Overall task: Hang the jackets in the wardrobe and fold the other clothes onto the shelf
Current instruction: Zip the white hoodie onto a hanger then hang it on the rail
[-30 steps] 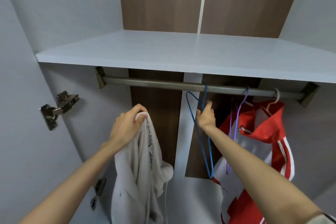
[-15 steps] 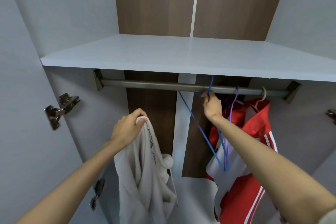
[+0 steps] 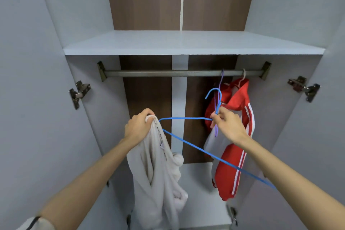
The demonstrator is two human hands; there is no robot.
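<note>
My left hand (image 3: 139, 127) grips a white jacket (image 3: 158, 177) by its collar; the jacket hangs down in front of the wardrobe. My right hand (image 3: 226, 124) pinches the neck of a blue wire hanger (image 3: 186, 118), which is off the rail (image 3: 149, 73) and held level, one end touching the white jacket near my left hand. A red and white jacket (image 3: 232, 155) hangs on a white hanger at the rail's right end. A purple hanger (image 3: 221, 80) hangs on the rail beside it.
A pale shelf (image 3: 186, 43) spans the wardrobe above the rail. Both doors stand open, with metal hinges at the left (image 3: 79, 92) and right (image 3: 303, 87). The left part of the rail carries nothing. A wardrobe floor board (image 3: 197, 192) lies below the jackets.
My right hand has lifted the blue hanger off the rail and brought it down and left toward the white jacket. The camera has drawn back. My left hand still holds the jacket.
</note>
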